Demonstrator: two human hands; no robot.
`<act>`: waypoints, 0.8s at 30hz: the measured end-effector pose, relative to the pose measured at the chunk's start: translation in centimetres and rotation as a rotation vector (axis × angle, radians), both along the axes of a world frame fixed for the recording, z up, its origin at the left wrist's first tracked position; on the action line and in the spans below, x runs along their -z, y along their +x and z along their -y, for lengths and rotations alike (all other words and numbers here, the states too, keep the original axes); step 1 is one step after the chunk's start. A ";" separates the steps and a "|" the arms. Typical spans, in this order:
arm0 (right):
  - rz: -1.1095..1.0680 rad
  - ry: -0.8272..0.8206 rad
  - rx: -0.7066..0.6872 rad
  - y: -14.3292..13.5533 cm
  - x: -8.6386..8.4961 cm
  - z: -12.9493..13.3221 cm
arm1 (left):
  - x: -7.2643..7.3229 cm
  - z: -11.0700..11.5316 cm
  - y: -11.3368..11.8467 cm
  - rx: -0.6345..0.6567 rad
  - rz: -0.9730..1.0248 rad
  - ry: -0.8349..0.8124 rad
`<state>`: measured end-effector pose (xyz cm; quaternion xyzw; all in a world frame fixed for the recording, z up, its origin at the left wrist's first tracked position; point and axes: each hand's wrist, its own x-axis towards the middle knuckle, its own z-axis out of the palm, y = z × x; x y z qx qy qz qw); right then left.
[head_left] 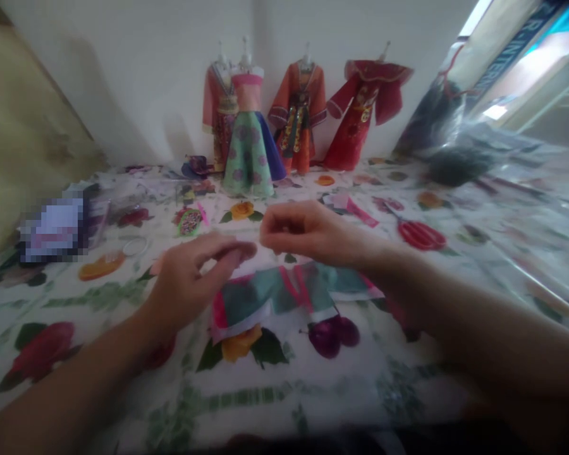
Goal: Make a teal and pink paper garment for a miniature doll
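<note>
A small teal doll garment with pink and white trim lies flat on the fruit-patterned tablecloth in front of me. My left hand hovers over its left sleeve, fingers pinched together near the cloth. My right hand is raised just above the garment's collar, fingers curled and pinched as if on something tiny; the blur hides what. The two hands' fingertips are almost touching.
Several dressed doll mannequins stand against the back wall: a green skirt one, an orange one, a red robe. Red-handled scissors lie right. Clear plastic bags sit far right; a small patterned piece left.
</note>
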<state>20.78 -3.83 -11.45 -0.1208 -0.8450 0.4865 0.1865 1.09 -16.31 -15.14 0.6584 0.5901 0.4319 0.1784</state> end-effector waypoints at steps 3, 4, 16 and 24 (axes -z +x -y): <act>-0.024 0.013 -0.015 0.7 -0.8 -0.2 | 0.3 -0.4 -0.3 -0.077 -0.065 -0.007; -0.032 0.032 -0.007 1.0 -1.2 -0.2 | 0.5 -0.6 -0.4 -0.110 -0.080 -0.018; -0.042 0.249 -0.055 5.3 -4.5 0.8 | 0.4 -0.7 1.6 -0.046 -0.038 -0.139; 0.125 0.119 0.141 11.3 -0.4 -1.9 | -1.1 -1.0 2.5 0.142 -0.236 -0.209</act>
